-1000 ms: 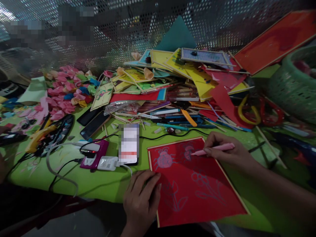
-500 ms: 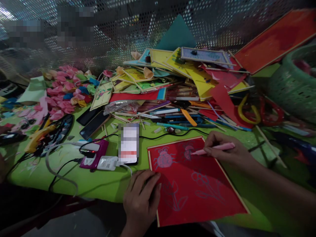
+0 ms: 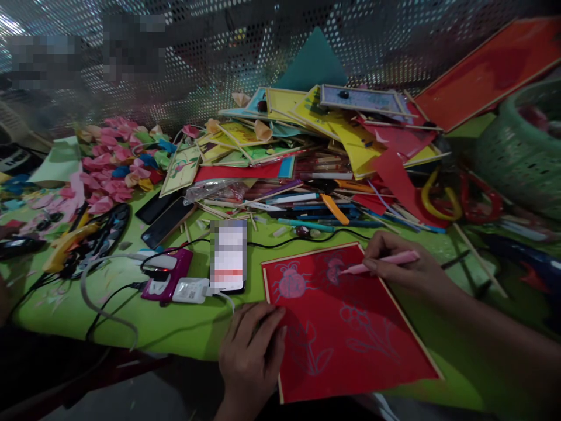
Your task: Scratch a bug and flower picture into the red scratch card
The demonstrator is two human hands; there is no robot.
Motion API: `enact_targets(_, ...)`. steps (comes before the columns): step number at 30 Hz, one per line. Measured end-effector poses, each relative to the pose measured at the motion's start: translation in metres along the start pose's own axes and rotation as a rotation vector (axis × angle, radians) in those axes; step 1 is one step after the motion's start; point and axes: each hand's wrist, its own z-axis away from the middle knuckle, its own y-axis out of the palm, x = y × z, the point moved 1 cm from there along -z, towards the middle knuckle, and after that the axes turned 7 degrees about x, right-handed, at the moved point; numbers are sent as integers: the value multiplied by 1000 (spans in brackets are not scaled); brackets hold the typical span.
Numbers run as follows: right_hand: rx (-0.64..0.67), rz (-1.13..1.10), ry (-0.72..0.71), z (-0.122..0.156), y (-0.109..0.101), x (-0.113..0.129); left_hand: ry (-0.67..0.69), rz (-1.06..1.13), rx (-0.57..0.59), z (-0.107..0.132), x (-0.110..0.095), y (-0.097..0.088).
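Observation:
A red card (image 3: 324,362) with pale wooden strips along its edges lies on the green tabletop. It bears two pink beetle drawings at the top and flower outlines in grey-blue below. Between the fingers and thumb of my right hand (image 3: 390,260) is a pink marker (image 3: 398,258), its tip at the smaller beetle (image 3: 334,270) near the upper edge. My left hand (image 3: 254,345) rests at the card's left edge, fingers slightly bent and a little apart, with no separate item visible in it.
Beyond the card lie pens (image 3: 302,197), framed pictures (image 3: 280,105), and scissors with yellow handles (image 3: 438,202). A lit phone (image 3: 228,254) and purple power strip (image 3: 179,266) with cables sit left. Pink paper pieces (image 3: 109,158) lie far left; a green basket (image 3: 504,158) stands right.
The pink marker and my right hand have shifted very slightly at the smaller beetle. My left hand and the card stay in place.

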Motion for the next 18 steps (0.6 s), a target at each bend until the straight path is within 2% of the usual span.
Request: enact_targets(18,45,17,10,2,0,-2,4,1,3,-1,-1,0)
